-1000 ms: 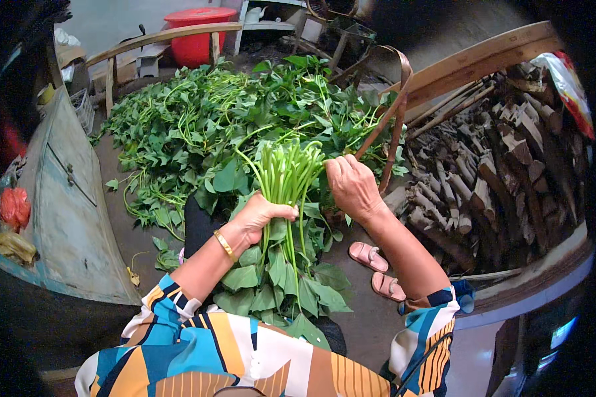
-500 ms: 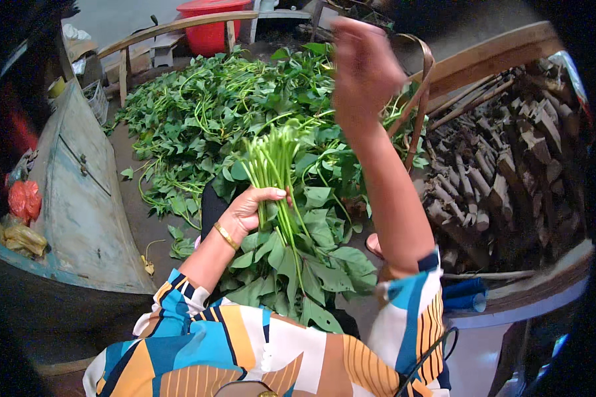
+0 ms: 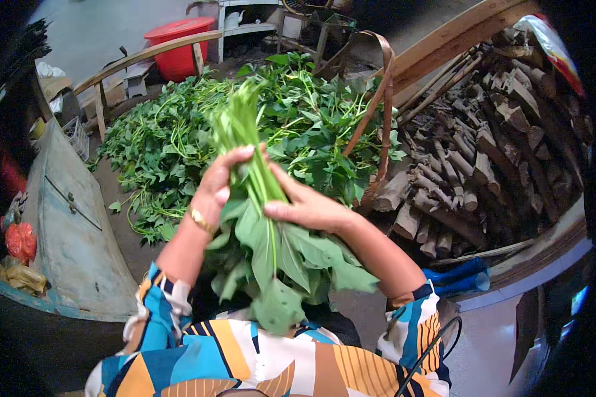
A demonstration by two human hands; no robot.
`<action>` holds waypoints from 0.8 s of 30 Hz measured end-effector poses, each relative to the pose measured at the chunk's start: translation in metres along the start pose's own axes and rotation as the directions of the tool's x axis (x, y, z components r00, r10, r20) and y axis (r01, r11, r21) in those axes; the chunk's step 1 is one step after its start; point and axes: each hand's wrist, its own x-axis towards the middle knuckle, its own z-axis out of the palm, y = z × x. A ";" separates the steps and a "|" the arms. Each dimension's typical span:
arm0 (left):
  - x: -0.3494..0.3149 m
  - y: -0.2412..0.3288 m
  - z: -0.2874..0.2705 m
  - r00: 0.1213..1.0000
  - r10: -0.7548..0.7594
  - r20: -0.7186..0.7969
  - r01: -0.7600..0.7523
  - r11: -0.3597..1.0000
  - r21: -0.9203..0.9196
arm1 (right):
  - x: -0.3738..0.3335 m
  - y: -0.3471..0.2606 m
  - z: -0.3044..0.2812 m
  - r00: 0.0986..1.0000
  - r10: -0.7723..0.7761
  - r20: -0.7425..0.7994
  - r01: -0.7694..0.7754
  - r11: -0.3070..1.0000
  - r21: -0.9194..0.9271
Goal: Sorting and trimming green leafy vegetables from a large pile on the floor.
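Our left hand (image 3: 220, 173) and right hand (image 3: 314, 206) close round the leafy bundle (image 3: 268, 241), held up by the near edge of the heap (image 3: 159, 132); it looks light, soft-leaved, best gripped by its firmer stems (image 3: 237, 119).

**Narrow way on the left, crowded side on the right**

Between the board (image 3: 73, 231) and the heap (image 3: 172, 126) of leaves there is a narrow strip of floor (image 3: 136, 251), where a hand could pass low, outside the left hand (image 3: 222, 175). Straight ahead, the heap covers the ground, and behind it the rail (image 3: 139, 58) crosses at the left. On the right, the loop (image 3: 387, 73) stands up beyond the right hand (image 3: 304, 205), and the firewood (image 3: 470, 172) blocks the side. Between both forearms, the bunch (image 3: 271, 245) fills much of the room.
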 end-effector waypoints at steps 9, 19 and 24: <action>0.179 0.030 0.079 0.945 -0.163 0.285 0.075 0.953 0.295 | 0.048 0.032 -0.135 0.832 -0.100 -0.545 -0.111 0.933 -0.342; 0.251 -0.088 -0.056 0.953 0.274 -0.127 0.052 0.264 0.963 | 0.050 0.166 -0.141 0.718 0.174 -0.673 -0.573 0.696 -0.432; 0.231 -0.052 -0.022 0.986 0.161 -0.047 0.037 0.060 0.998 | 0.020 0.137 -0.156 0.626 0.106 -0.773 -0.335 0.931 -0.144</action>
